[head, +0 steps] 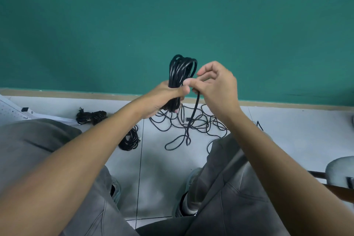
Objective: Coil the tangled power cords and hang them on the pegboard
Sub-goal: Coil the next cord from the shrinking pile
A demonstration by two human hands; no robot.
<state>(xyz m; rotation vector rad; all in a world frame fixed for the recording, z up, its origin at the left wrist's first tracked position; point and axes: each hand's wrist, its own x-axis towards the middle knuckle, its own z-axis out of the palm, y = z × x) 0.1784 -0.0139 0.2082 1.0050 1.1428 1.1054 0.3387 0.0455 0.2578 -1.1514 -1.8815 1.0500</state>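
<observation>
My left hand (pixel 168 95) grips a bundle of black power cord loops (pixel 182 69) around its middle, held upright in front of the green wall. My right hand (pixel 214 80) pinches the free strand of the same cord (pixel 194 113) right beside the bundle. That strand hangs down to a tangled heap of black cord (pixel 191 122) on the white floor. Two coiled cords lie on the floor at the left, one (pixel 91 117) near the wall and one (pixel 130 139) by my left arm. A corner of the white pegboard (pixel 9 109) shows at the far left.
I am seated, my grey-trousered legs (pixel 229 188) and shoes (pixel 188 182) on the white tiled floor (pixel 297 130). A green wall (pixel 172 15) with a tan baseboard runs across the back. A stool or chair part (pixel 341 174) sits at the right edge.
</observation>
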